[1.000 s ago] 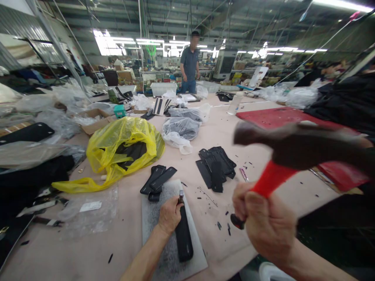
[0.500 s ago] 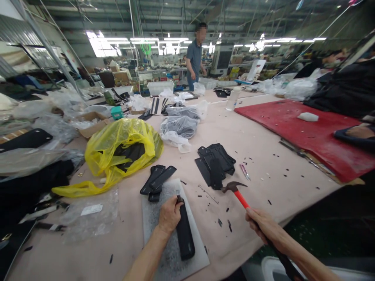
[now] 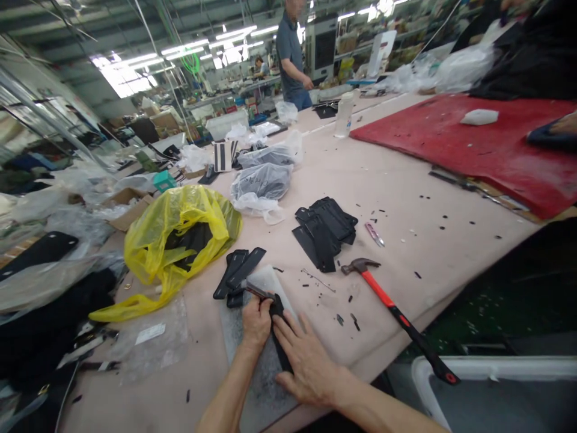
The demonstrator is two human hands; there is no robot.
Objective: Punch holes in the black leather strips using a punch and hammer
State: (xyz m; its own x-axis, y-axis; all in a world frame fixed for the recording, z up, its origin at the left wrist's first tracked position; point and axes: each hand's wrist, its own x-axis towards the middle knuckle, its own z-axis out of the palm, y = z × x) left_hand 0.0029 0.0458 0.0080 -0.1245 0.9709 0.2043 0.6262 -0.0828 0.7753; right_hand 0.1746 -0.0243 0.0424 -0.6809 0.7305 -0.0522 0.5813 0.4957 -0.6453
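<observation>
My left hand [image 3: 256,322] is closed around a metal punch [image 3: 256,290], which tilts to the left over the far end of a long black strip [image 3: 280,349]. That strip lies on a grey-white board [image 3: 261,394]. My right hand [image 3: 309,364] rests on the strip and the board with its fingers stretched out, covering part of the strip. To the right, a claw hammer [image 3: 381,291] with a red and black handle lies on the table, touched by neither hand. Several similar black strips [image 3: 243,273] overlap at the board's far left corner.
A pile of black pieces [image 3: 324,231] lies beyond the board, beside pink-handled snips [image 3: 374,234]. A yellow plastic bag [image 3: 180,204] holds dark material. A red sheet [image 3: 424,129] covers the far right. A grey bin [image 3: 509,391] stands below the table edge. A person [image 3: 293,60] stands behind.
My right hand has let go of the hammer and moved left onto the black strip. The punch in my left hand has tipped from upright to leaning left. The view has tilted.
</observation>
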